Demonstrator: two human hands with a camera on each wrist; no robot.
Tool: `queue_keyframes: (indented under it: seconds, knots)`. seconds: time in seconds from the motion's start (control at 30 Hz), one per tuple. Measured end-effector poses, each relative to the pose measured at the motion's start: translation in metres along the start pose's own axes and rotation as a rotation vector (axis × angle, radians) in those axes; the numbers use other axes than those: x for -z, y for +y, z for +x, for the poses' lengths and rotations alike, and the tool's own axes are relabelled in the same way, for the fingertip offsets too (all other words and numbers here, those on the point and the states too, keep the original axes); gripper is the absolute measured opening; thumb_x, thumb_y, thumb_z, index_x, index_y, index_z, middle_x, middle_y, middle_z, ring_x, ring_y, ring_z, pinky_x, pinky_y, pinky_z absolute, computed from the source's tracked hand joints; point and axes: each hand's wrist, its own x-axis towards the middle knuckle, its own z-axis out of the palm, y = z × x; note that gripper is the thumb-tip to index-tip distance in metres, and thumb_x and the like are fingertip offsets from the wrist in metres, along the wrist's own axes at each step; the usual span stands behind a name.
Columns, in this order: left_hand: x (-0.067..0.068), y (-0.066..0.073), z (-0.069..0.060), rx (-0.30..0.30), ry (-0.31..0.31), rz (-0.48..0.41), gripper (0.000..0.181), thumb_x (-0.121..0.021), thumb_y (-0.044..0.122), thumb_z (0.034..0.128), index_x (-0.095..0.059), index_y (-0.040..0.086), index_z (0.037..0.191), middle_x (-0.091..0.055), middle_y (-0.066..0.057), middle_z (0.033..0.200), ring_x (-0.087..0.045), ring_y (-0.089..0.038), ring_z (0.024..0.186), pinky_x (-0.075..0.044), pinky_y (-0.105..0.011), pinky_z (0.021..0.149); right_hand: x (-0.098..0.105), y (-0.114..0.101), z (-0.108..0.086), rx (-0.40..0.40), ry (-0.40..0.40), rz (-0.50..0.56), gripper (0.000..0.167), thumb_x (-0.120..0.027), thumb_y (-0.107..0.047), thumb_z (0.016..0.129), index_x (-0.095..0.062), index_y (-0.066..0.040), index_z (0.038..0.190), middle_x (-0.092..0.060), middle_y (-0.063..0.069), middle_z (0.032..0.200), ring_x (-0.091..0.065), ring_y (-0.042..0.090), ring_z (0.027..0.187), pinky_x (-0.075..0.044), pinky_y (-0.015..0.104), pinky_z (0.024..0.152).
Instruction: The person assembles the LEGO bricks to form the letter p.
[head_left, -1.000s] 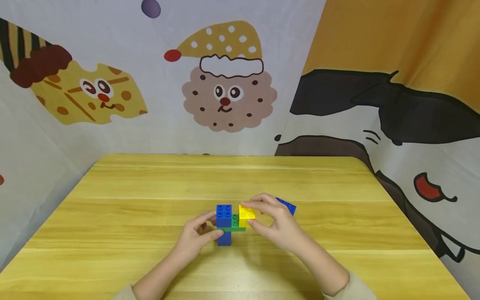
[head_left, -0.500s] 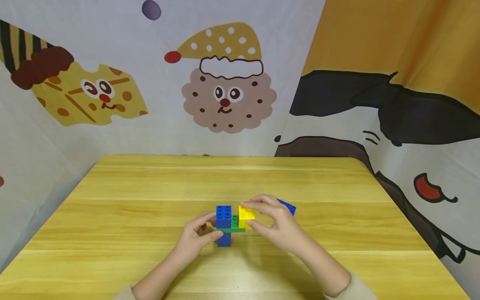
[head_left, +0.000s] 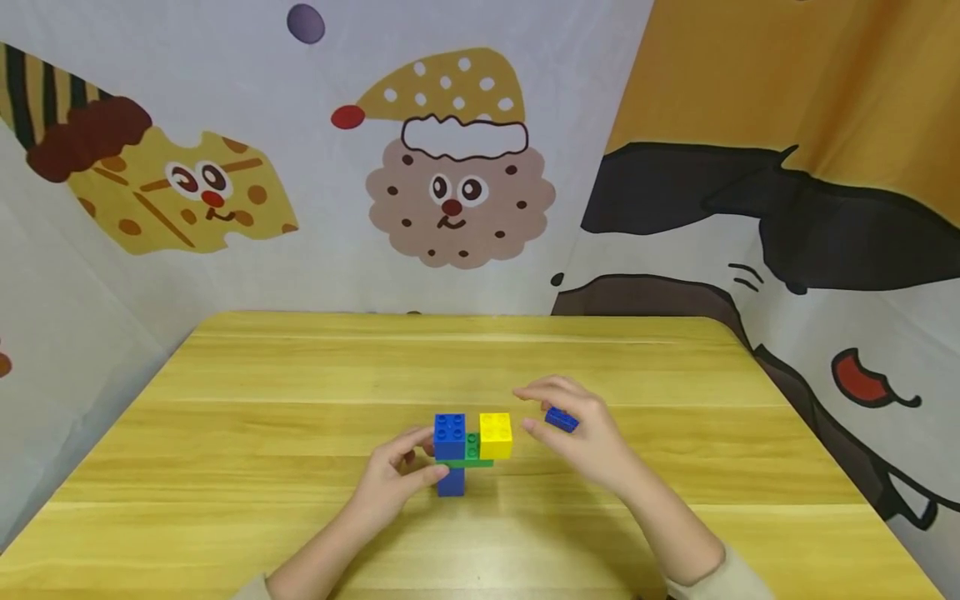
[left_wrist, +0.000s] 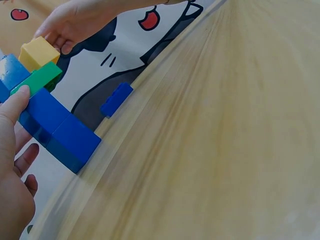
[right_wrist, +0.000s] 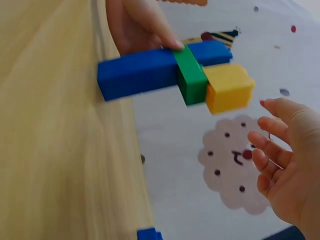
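Note:
A small tower of building blocks stands on the table, its lower blue blocks point(left_wrist: 62, 131) stacked upright. A green block point(right_wrist: 190, 75) lies across them and juts out to the right. On its left end sits a blue block point(head_left: 450, 437), and on its jutting right end a yellow block point(head_left: 496, 436), with a gap between them. My left hand point(head_left: 393, 475) pinches the tower near the green block, thumb in front and fingers behind. Just right of the yellow block, my right hand point(head_left: 581, 433) is apart from it, fingers loosely bent and holding nothing.
A loose blue block point(left_wrist: 116, 100) lies on the table point(head_left: 300, 367) beyond the right hand, partly hidden by it in the head view. Behind the table's far edge hangs a cloth point(head_left: 337, 283) printed with cartoon figures.
My right hand has let go of the yellow block and moved off to the right. The yellow block stays on the green one. The left hand keeps its hold.

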Motion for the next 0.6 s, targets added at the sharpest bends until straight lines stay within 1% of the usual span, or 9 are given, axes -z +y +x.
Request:
queue_keyframes:
  seconds: [0.13,0.27,0.47,0.6]
  knots:
    - [0.000,0.000,-0.001,-0.002,-0.006,0.002,0.039,-0.074,0.012,0.0831,-0.065,0.008,0.121,-0.061,-0.004,0.100,-0.042,-0.028,0.086,-0.037,-0.028,0.072,0.012,0.011,0.001,-0.039,0.025,-0.044,0.031,-0.072,-0.009,0.086,-0.068,-0.012,0.116,-0.065,-0.003,0.111,-0.055,0.013,0.087,-0.047,0.032,0.076]
    - [0.001,0.000,-0.001,-0.003,-0.006,0.006,0.040,-0.074,0.013,0.0832,-0.065,0.008,0.121,-0.061,-0.004,0.100,-0.043,-0.027,0.085,-0.038,-0.027,0.072,0.023,0.023,0.002,-0.071,0.036,-0.115,0.033,-0.075,-0.010,0.083,-0.068,-0.013,0.116,-0.065,-0.006,0.108,-0.051,0.013,0.083,-0.041,0.033,0.073]
    - [0.000,0.001,0.000,0.004,0.002,0.002,0.041,-0.075,0.012,0.0825,-0.065,0.007,0.121,-0.061,-0.004,0.099,-0.043,-0.027,0.086,-0.038,-0.027,0.072,0.034,0.039,0.001,-0.159,0.010,-0.139,0.036,-0.076,-0.015,0.084,-0.067,-0.014,0.118,-0.065,-0.007,0.108,-0.050,0.018,0.084,-0.038,0.035,0.072]
    - [0.000,0.001,0.000,-0.005,0.003,0.001,0.040,-0.075,0.012,0.0828,-0.065,0.007,0.121,-0.061,-0.003,0.099,-0.043,-0.026,0.086,-0.037,-0.028,0.072,0.038,0.047,0.000,-0.199,-0.014,-0.148,0.037,-0.076,-0.016,0.083,-0.067,-0.014,0.119,-0.064,-0.007,0.109,-0.050,0.016,0.083,-0.037,0.034,0.072]
